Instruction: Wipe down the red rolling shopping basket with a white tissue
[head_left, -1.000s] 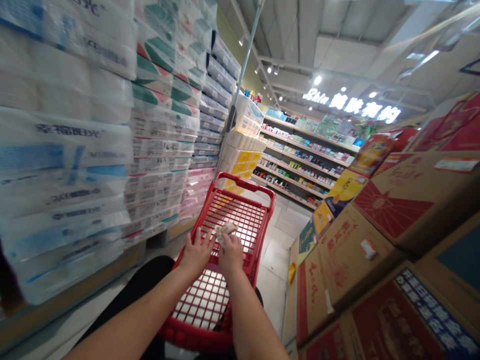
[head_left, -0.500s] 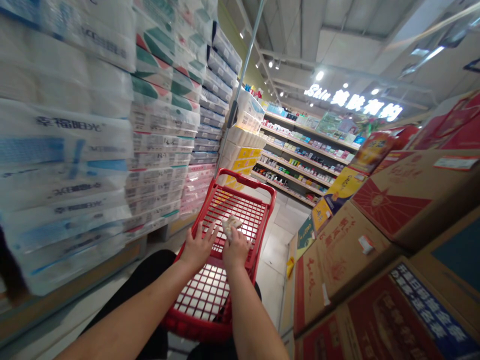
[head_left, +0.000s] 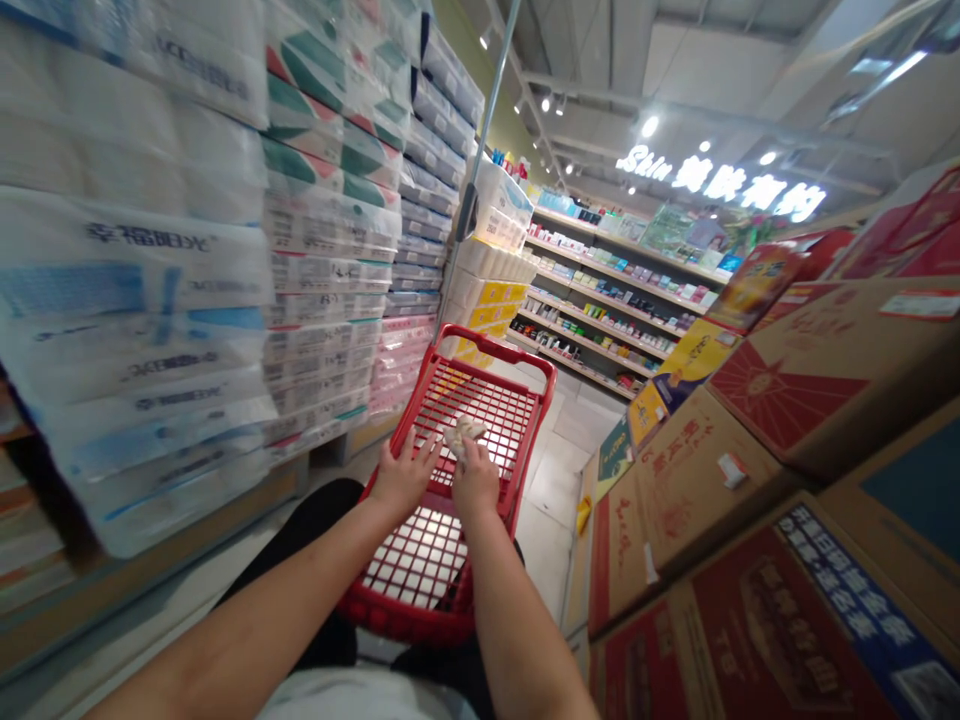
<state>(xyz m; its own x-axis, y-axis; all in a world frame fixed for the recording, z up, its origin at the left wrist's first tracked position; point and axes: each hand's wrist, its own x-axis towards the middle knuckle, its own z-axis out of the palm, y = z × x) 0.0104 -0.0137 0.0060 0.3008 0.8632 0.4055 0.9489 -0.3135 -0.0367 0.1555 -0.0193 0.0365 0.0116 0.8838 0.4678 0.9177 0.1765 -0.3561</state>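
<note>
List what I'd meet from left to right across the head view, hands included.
White-and-blue wrapped packs → left hand → right hand with the crumpled pale cloth → cardboard boxes.

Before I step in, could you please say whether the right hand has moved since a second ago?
Yes: against the red basket, the right hand shifted slightly rightward.

We've got decent overhead light, with ceiling spotlights [head_left: 649,126] flaring white and the sign [head_left: 727,186] totally blown out. Floor [head_left: 553,488] glows pale through the red cart [head_left: 495,348]. Wide-angle stretch warps the edges pretty hard, and we're seeing smeary blur on the plastic-wrapped packs [head_left: 135,330] at left.
</note>
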